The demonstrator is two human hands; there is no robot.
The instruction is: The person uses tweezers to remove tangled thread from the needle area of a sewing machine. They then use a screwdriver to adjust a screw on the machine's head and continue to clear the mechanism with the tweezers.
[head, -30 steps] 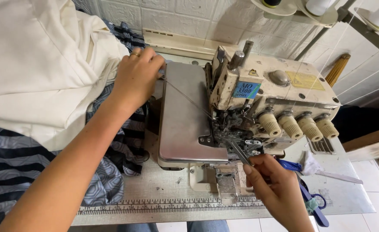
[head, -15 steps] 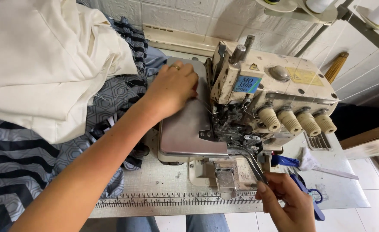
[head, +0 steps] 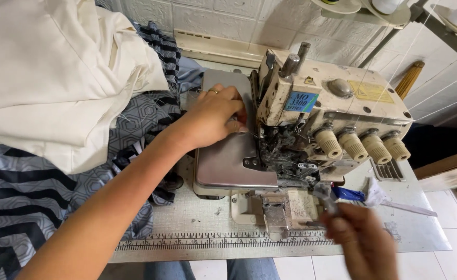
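Observation:
My left hand (head: 213, 116) reaches across the shiny metal plate (head: 228, 166) of a cream overlock sewing machine (head: 337, 98). Its fingertips are pinched together right beside the needle area, where a thin thread (head: 250, 133) runs into the machine. A ring sits on one finger. Low at the front, my right hand (head: 366, 243) is blurred. It grips a slim metal tool like tweezers (head: 326, 196), whose tip points up toward the machine's lower front.
A pile of cream cloth (head: 57, 78) lies at the left over grey and black striped fabric (head: 26, 202). A ruler strip (head: 213, 242) edges the table front. Several tension knobs (head: 360, 145) stick out of the machine. A blue item (head: 348, 194) lies under them.
My left hand has moved right from the fabric pile across the plate to the needle area. My right hand with the tool has dropped lower and slightly right.

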